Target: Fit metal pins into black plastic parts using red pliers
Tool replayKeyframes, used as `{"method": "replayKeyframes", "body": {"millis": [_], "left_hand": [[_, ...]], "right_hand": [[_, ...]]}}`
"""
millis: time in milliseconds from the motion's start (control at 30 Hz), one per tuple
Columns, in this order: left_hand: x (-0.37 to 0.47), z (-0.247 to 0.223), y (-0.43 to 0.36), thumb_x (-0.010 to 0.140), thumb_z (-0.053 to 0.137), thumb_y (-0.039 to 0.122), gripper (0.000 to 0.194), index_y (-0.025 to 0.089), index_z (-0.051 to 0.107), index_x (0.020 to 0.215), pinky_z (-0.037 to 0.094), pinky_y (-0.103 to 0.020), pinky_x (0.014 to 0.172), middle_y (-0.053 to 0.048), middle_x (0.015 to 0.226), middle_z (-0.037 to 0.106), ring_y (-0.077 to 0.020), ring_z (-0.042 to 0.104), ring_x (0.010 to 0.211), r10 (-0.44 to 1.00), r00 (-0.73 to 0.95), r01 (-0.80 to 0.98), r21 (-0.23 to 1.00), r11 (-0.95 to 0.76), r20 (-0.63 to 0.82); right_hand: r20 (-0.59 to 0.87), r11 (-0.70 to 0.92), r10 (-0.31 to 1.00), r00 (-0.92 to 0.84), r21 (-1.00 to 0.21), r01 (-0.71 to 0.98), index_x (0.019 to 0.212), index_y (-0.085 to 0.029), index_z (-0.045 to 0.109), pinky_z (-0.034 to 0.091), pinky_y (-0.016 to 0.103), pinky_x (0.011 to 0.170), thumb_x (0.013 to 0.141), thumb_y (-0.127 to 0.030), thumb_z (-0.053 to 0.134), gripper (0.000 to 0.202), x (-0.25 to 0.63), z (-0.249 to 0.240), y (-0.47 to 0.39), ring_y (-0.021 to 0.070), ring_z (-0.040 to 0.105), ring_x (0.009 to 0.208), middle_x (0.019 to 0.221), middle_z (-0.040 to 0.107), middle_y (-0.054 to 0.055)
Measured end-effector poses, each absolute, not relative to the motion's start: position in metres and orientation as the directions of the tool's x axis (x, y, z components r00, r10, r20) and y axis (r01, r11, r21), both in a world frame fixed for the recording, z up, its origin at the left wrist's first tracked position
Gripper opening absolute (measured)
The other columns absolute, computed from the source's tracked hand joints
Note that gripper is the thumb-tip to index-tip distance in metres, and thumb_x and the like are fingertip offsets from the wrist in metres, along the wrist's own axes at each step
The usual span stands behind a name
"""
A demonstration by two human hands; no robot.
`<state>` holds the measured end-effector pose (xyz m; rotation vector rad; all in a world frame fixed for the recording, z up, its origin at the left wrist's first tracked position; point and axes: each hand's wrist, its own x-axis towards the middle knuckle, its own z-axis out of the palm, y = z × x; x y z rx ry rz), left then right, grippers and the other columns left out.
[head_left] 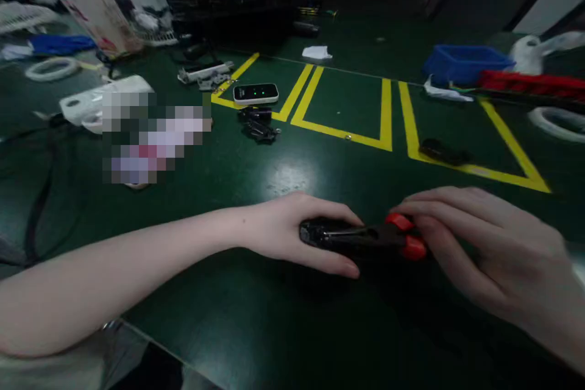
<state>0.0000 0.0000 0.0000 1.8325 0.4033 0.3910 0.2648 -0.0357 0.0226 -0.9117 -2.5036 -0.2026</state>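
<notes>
A long black object (351, 239) with two red end pieces (414, 247) lies low over the green table, near the front. Its exact kind I cannot make out in the dim, blurred picture. My left hand (301, 228) wraps round its left end, thumb along the near side and fingers along the far side. At the other end, my right hand (475, 244) has thumb and fingers pinched at the upper red piece. The right fingertips are partly hidden behind the thumb.
Yellow tape frames (386, 113) mark the green table. Beyond my left hand are a white-edged device with green lights (256, 94) and small black parts (260, 128). A dark part (441, 151) lies on the right frame. A blue bin (466, 64) and a white tape roll (557, 123) stand right.
</notes>
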Motion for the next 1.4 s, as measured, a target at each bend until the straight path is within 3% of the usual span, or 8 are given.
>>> {"method": "replayKeyframes", "body": {"millis": [167,467,867,1000,1400], "left_hand": [[0.001,-0.002,0.0,0.084,0.075,0.037,0.046,0.013,0.063,0.121,0.049,-0.023,0.074,-0.005,0.099,0.069,-0.0149,0.064,0.085,0.458,0.887,0.099,0.947,-0.305,0.055],[0.0,0.004,0.001,0.085,0.073,0.037,0.042,0.014,0.063,0.119,0.048,-0.022,0.072,-0.003,0.099,0.067,-0.0135,0.063,0.084,0.446,0.893,0.076,0.961,-0.265,0.052],[0.001,-0.004,0.003,0.085,0.073,0.039,0.043,0.014,0.064,0.119,0.049,-0.026,0.08,-0.007,0.103,0.07,-0.0178,0.066,0.092,0.445,0.888,0.076,0.918,-0.39,0.116],[0.003,-0.006,0.004,0.084,0.074,0.039,0.044,0.015,0.065,0.119,0.047,-0.027,0.082,-0.008,0.105,0.072,-0.0205,0.066,0.098,0.454,0.876,0.073,0.885,-0.46,0.164],[0.001,-0.005,0.006,0.088,0.068,0.048,0.048,0.016,0.062,0.123,0.046,-0.027,0.083,-0.008,0.114,0.07,-0.021,0.065,0.106,0.448,0.882,0.085,0.888,-0.451,0.144]], "right_hand": [[0.445,0.746,0.622,-0.644,-0.088,0.66,0.104,-0.022,0.059,0.05,0.032,0.07,0.097,-0.018,0.044,0.017,0.263,0.018,-0.04,0.0167,0.064,0.082,0.096,0.066,0.005],[0.461,0.767,0.576,-0.675,-0.02,0.641,0.101,-0.018,0.062,0.05,0.03,0.067,0.098,-0.021,0.045,0.017,0.269,0.022,-0.033,0.0155,0.063,0.083,0.094,0.067,0.005],[0.48,0.758,0.597,-0.643,-0.075,0.648,0.099,-0.021,0.063,0.051,0.028,0.065,0.098,-0.025,0.044,0.019,0.263,0.017,-0.036,0.0143,0.064,0.08,0.093,0.067,0.002],[0.483,0.753,0.592,-0.645,-0.048,0.656,0.101,-0.022,0.062,0.051,0.027,0.066,0.099,-0.026,0.044,0.019,0.264,0.016,-0.036,0.0133,0.063,0.081,0.094,0.066,0.002],[0.482,0.763,0.546,-0.685,0.051,0.644,0.105,-0.023,0.062,0.05,0.03,0.071,0.098,-0.027,0.044,0.02,0.282,0.013,-0.029,0.0144,0.063,0.086,0.101,0.065,0.003]]}}
